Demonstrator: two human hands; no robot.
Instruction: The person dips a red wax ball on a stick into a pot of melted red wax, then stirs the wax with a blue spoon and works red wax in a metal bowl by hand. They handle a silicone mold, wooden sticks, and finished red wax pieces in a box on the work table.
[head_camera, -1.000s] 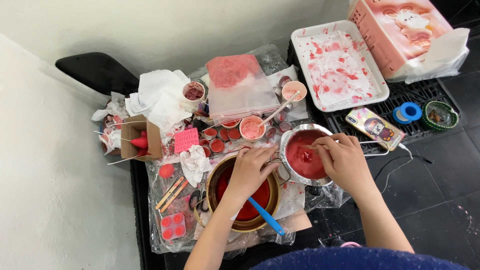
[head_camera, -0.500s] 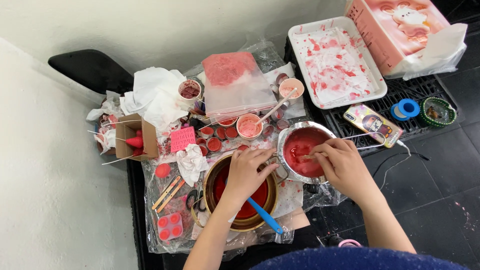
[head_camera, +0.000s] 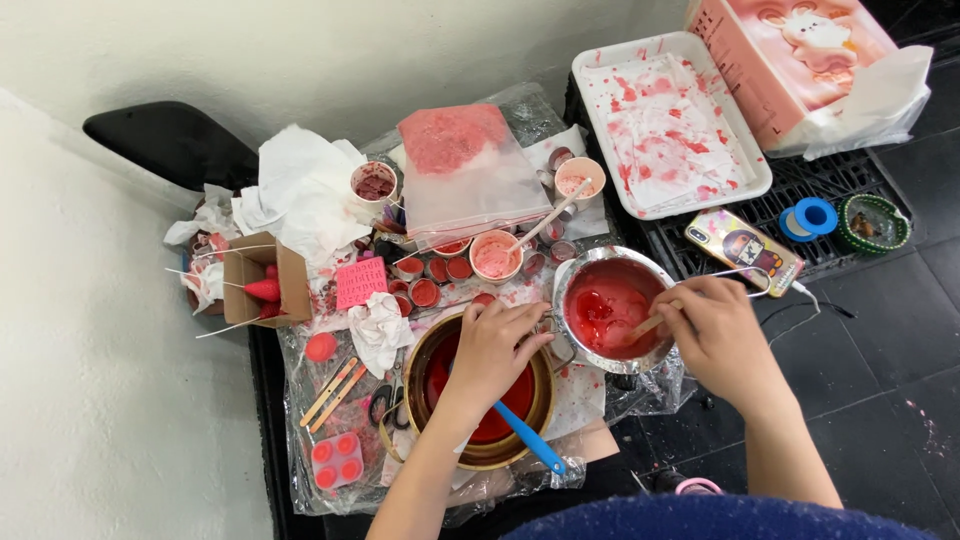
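Note:
My right hand (head_camera: 715, 338) holds a wooden stick (head_camera: 645, 327) whose tip dips into red liquid and soft lumps in a small metal pot (head_camera: 606, 306). My left hand (head_camera: 493, 345) rests over a brass-coloured pot (head_camera: 478, 396) of red liquid and grips the small pot's handle at its left side. A blue-handled tool (head_camera: 530, 438) leans out of the brass pot toward me.
Plastic sheeting covers the low table, cluttered with small red-filled tins (head_camera: 425, 292), cups with sticks (head_camera: 496, 254), a bag of pink flakes (head_camera: 462, 168), crumpled tissues (head_camera: 300, 190), a pink mould (head_camera: 336, 461). A stained white tray (head_camera: 668, 124), phone (head_camera: 744, 250), tape roll (head_camera: 810, 218) lie at right.
My right hand with the stick has shifted slightly right at the small pot's rim. My left hand stays on the pots.

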